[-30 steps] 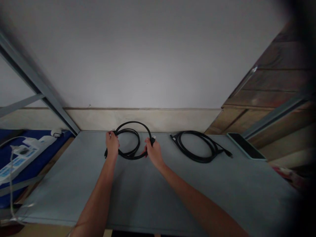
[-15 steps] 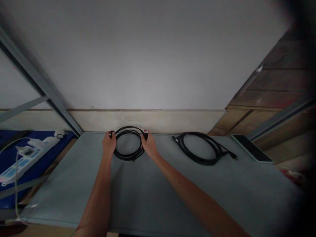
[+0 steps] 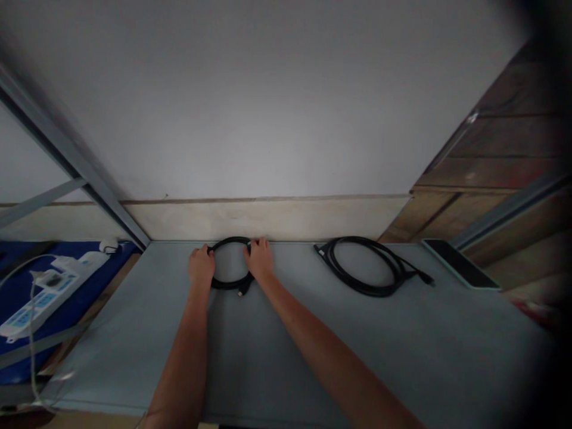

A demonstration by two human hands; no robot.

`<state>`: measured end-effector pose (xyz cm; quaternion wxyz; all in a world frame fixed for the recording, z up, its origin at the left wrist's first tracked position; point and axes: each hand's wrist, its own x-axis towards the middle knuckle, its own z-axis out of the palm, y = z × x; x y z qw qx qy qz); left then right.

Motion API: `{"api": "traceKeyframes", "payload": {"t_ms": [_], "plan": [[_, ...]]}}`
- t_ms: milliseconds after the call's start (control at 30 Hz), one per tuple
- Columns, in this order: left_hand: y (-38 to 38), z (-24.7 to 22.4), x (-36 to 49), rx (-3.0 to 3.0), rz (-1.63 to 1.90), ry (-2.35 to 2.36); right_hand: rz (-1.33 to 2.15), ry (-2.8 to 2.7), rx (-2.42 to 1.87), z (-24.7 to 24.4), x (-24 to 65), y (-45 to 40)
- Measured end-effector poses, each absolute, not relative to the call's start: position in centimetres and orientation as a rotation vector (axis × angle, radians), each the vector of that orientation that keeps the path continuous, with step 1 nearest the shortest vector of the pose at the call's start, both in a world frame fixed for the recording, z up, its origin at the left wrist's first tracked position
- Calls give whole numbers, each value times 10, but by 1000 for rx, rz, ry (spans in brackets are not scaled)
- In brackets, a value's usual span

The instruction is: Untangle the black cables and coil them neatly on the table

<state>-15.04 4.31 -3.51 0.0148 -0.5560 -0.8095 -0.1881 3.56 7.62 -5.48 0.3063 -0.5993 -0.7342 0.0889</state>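
Observation:
A coiled black cable [image 3: 231,285] lies on the grey table near the wall, with a plug end sticking out at its front edge. My left hand [image 3: 202,265] is closed around the left side of this coil. On the coil's opposite side, my right hand [image 3: 260,257] grips the loop, its fingers covering that part of the cable. A second coiled black cable [image 3: 364,290], with a connector at each end, rests apart to the right of my right hand.
A phone [image 3: 461,265] lies at the table's right end. Left of the table [image 3: 313,345], a white power strip [image 3: 49,298] with plugs and cords sits on a blue surface. A metal post [image 3: 109,205] rises at the back left, and a pale wall closes off the back.
The held coil has come down onto the table and looks narrower, its two sides closer together. My right hand has moved slightly left, and a plug end now shows at the front.

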Motion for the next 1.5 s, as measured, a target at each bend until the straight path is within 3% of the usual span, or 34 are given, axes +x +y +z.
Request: {"api": "traceKeyframes", "payload": {"t_ms": [233,533,933,1100,1300,1500], "plan": [[42,-33,-167,-1721,-874,-2554,227,-1938,-1534,-62,41,83],[36,-32,-179,-1600,-977,-2607,614,-1773,-1354,-66,78,88],[38,-38,-187,-1563,-1107,-2528,678,-1515,-1375,-65,86,78],[27,-10,-124,-1585,-1226,-2109,634,-1425,-1378,-56,87,71],[-10,-11,-4,-2303,-1536,-1600,350,-1384,-1320,-45,94,58],[-28,-31,26,-2791,-1506,-1384,39,-1606,-1456,-5,241,69]]}}
